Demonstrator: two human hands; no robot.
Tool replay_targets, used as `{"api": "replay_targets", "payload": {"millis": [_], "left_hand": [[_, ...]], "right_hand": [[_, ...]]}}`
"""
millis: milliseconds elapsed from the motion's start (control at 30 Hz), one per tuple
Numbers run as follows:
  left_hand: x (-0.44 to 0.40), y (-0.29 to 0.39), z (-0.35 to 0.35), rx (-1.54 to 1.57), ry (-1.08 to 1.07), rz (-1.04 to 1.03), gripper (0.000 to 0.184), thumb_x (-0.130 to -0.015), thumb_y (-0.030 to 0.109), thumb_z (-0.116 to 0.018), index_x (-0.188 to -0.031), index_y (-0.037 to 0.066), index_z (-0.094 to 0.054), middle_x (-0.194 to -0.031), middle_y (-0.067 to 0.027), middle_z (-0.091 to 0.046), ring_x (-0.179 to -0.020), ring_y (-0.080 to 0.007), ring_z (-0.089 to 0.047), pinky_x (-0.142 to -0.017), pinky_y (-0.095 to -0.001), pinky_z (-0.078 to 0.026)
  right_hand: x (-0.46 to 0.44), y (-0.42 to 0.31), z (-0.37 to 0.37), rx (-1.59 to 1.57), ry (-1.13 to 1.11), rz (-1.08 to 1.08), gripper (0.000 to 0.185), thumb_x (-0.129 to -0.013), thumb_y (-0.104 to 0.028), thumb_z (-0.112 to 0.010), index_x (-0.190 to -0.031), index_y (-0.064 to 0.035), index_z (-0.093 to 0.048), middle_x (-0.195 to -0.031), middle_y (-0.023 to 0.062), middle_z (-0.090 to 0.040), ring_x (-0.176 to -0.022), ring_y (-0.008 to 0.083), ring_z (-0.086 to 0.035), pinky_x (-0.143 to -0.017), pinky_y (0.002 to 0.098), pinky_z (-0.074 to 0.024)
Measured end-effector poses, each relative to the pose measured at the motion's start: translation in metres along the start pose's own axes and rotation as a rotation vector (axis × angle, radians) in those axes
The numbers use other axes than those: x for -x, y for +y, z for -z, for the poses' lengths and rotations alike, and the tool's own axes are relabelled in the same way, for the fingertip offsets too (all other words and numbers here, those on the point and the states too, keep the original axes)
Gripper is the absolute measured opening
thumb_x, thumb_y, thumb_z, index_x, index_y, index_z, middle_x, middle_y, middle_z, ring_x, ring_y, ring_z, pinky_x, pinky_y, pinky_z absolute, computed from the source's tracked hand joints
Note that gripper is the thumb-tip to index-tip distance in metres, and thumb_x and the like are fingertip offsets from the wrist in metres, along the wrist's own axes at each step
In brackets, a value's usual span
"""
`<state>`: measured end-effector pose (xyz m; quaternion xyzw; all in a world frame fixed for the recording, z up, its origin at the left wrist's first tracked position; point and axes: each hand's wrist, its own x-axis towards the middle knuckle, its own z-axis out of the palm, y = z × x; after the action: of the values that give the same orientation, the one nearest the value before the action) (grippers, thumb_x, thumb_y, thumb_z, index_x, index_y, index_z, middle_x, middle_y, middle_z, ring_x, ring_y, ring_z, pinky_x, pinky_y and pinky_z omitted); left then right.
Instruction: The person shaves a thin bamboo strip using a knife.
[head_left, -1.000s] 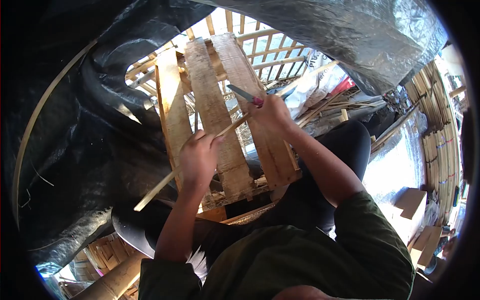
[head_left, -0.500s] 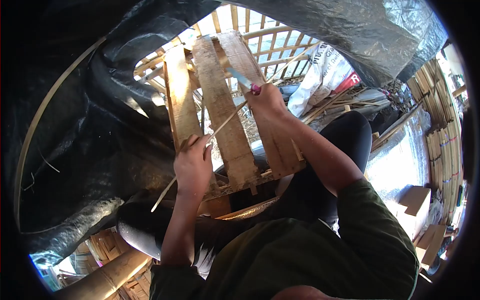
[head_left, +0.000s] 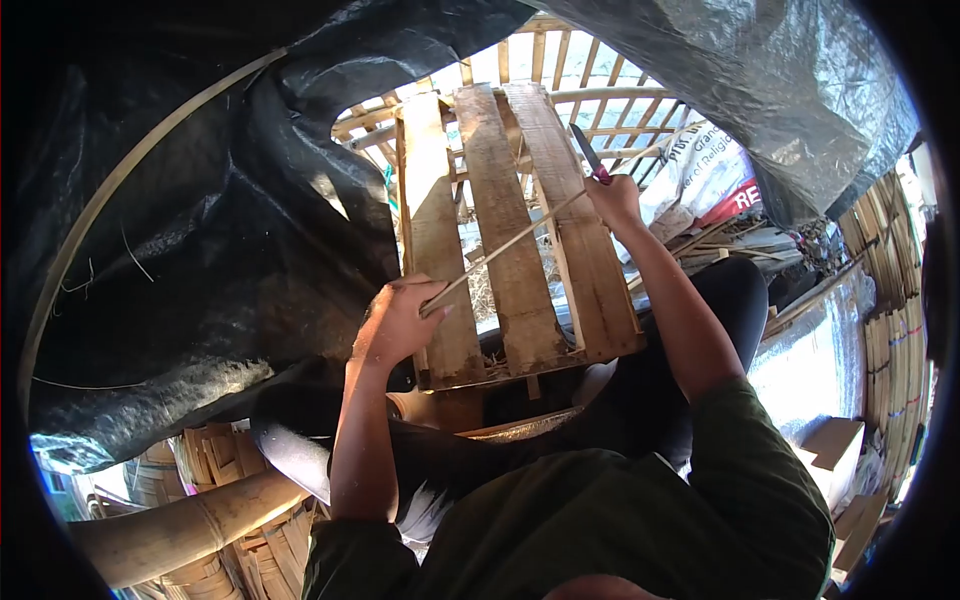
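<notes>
A thin pale bamboo strip (head_left: pixel 508 246) runs slantwise between my two hands, above a slatted wooden bench (head_left: pixel 505 230). My left hand (head_left: pixel 400 315) is closed round its lower left end, over the bench's near left corner. At the bench's right side my right hand (head_left: pixel 613 200) grips a knife (head_left: pixel 588 152) with a pinkish handle, its dark blade pointing up and left. The same hand also holds the strip's upper part. My right fingers are partly hidden.
Black plastic sheeting (head_left: pixel 200 230) hangs at the left, with a curved bamboo strip (head_left: pixel 120 170) across it. Beyond the bench is a bamboo lattice (head_left: pixel 610 105). A printed white sack (head_left: pixel 700 175) lies at the right, near stacked bamboo strips (head_left: pixel 893 360). A thick bamboo pole (head_left: pixel 200 520) crosses lower left.
My hands have moved farther apart, with more of the strip showing between them. The knife has swung to point more upward. The whole view has shifted, so the bench appears farther right.
</notes>
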<state>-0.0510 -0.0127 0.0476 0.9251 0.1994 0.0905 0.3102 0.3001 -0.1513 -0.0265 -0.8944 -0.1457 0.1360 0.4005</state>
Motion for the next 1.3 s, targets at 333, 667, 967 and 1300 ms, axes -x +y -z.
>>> {"api": "replay_targets", "payload": {"millis": [333, 667, 967, 1300], "left_hand": [[-0.016, -0.020, -0.042, -0.078, 0.168, -0.151, 0.012, -0.086, 0.010, -0.070, -0.094, 0.001, -0.069, -0.083, -0.0136, -0.060, -0.081, -0.0327, -0.061, -0.072, -0.0413, -0.049], [-0.040, -0.023, -0.048, -0.036, 0.158, -0.146, 0.013, -0.085, 0.012, -0.072, -0.093, 0.002, -0.070, -0.078, -0.0138, -0.059, -0.077, -0.0330, -0.061, -0.068, -0.0416, -0.048], [-0.071, -0.017, -0.061, 0.124, 0.169, -0.101, 0.016, -0.083, 0.012, -0.076, -0.087, -0.002, -0.069, -0.076, -0.0166, -0.061, -0.068, -0.0330, -0.063, -0.064, -0.0421, -0.050], [-0.067, -0.007, -0.070, 0.088, 0.099, 0.030, 0.021, -0.083, 0.013, -0.076, -0.081, -0.001, -0.060, -0.079, -0.0163, -0.062, -0.070, -0.0334, -0.063, -0.066, -0.0425, -0.050]], "right_hand": [[-0.014, 0.015, -0.006, -0.006, 0.050, 0.059, 0.040, -0.081, -0.034, -0.067, -0.064, 0.0022, -0.063, -0.057, 0.0115, -0.060, -0.056, 0.0217, -0.060, -0.055, 0.0403, -0.0450], [-0.018, 0.002, 0.015, 0.050, -0.156, 0.108, 0.060, -0.097, -0.046, -0.054, -0.081, 0.0114, -0.065, -0.058, 0.0176, -0.061, -0.049, 0.0268, -0.062, -0.048, 0.0419, -0.0481], [-0.014, -0.015, 0.073, 0.409, -0.352, 0.381, 0.042, -0.103, -0.033, -0.049, -0.092, 0.0027, -0.067, -0.079, 0.0193, -0.069, -0.069, 0.0297, -0.065, -0.068, 0.0428, -0.0494], [-0.050, 0.030, 0.037, 0.435, -0.169, 0.201, 0.058, -0.099, -0.049, -0.045, -0.091, 0.0016, -0.072, -0.086, 0.0321, -0.067, -0.091, 0.0467, -0.067, -0.083, 0.0512, -0.0524]]}}
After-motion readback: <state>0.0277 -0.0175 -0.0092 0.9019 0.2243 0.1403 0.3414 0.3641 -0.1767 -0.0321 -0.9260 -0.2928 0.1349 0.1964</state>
